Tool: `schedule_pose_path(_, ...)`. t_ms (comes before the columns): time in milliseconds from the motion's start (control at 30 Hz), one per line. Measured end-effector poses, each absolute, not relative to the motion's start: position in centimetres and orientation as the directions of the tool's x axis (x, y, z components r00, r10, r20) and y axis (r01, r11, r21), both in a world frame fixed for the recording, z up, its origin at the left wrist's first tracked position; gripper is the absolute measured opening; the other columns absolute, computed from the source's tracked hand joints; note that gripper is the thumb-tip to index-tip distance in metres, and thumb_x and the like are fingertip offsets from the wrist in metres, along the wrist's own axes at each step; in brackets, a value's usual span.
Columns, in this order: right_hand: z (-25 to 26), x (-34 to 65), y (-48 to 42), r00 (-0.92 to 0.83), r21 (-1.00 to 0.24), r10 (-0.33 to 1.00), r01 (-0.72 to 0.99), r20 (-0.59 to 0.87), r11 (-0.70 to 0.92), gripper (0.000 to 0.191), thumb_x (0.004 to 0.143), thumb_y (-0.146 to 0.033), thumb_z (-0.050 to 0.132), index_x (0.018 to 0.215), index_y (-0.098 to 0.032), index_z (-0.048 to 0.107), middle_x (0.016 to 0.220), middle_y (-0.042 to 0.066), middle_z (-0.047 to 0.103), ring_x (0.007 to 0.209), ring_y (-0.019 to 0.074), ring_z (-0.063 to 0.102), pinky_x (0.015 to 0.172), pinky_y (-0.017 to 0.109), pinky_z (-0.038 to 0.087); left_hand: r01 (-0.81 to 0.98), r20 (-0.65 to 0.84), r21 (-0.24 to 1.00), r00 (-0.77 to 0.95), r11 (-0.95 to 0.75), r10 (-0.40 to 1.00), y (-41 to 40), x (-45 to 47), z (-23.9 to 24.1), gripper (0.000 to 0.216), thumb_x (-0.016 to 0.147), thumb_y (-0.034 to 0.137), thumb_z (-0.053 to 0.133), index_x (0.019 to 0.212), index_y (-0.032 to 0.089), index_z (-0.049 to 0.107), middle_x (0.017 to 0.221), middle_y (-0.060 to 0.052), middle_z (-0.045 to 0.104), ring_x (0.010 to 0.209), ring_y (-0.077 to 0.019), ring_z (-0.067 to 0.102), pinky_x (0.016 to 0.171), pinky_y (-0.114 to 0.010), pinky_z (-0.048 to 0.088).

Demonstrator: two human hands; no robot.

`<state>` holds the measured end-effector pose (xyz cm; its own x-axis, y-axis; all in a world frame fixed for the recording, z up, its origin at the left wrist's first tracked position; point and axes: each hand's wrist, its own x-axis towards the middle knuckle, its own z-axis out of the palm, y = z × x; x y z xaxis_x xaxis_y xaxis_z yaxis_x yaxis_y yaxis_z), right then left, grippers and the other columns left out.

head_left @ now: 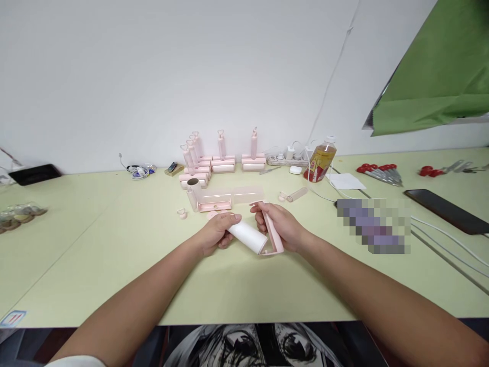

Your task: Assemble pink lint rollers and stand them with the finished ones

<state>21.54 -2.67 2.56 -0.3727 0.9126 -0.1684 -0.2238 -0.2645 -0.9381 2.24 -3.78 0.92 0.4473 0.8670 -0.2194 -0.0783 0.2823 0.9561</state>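
My left hand (218, 232) is closed round the upper left end of a white lint roll (248, 236). In my right hand (281, 224) is a pink lint roller frame (273, 235), gripped along its long side. The lower right end of the roll meets the frame's lower end, at an angle; whether it is seated there I cannot tell. Just beyond my hands lie a pink roller base (214, 206), clear covers (248, 193), an upright clear tube (192, 200) and a small pink heart-shaped part (182, 213).
Several assembled pink lint rollers (222, 165) stand along the wall. To their right are a power strip (288, 161), a drink bottle (321, 159) and a clear handle tube (297, 194). Farther right lie red-handled tools (380, 173), cables and a black phone (446, 210).
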Motion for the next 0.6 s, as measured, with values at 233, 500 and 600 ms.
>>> schedule_pose_path(233,2.4,20.9,-3.2,-0.38,-0.948,0.902,-0.152,-0.204,-0.279,0.028,0.08,-0.045,0.061,0.082,-0.018,0.059,0.057,-0.005,0.047,0.047,0.0091,0.041,0.046,0.023,0.032,-0.06,-0.196,0.964,0.491,0.257,0.849,-3.8,2.3,0.9,0.036,0.077,0.048,0.067,0.074,0.02,0.045,0.04,0.009,0.037,0.031,-0.0047,0.025,0.032,-0.018,0.011)
schedule_pose_path(500,1.5,19.7,-3.8,-0.353,-0.953,0.917,-0.164,-0.186,-0.256,0.027,0.078,-0.045,0.06,0.077,-0.018,0.057,0.056,-0.005,0.047,0.047,0.0091,0.04,0.045,0.023,0.032,-0.054,-0.222,0.958,0.478,0.281,0.85,-3.9,2.2,1.0,0.044,0.067,0.051,0.077,0.076,0.018,0.048,0.051,0.007,0.039,0.037,-0.0022,0.025,0.037,-0.019,0.009)
schedule_pose_path(600,1.4,19.2,-4.1,-0.312,-0.947,0.93,-0.19,-0.192,-0.26,0.027,0.077,-0.044,0.062,0.072,-0.019,0.054,0.056,-0.005,0.046,0.047,0.0097,0.04,0.045,0.024,0.034,-0.079,-0.205,0.96,0.456,0.269,0.866,-4.1,2.6,0.9,0.046,0.066,0.053,0.077,0.077,0.016,0.051,0.056,0.006,0.043,0.04,-0.0018,0.026,0.038,-0.02,0.009)
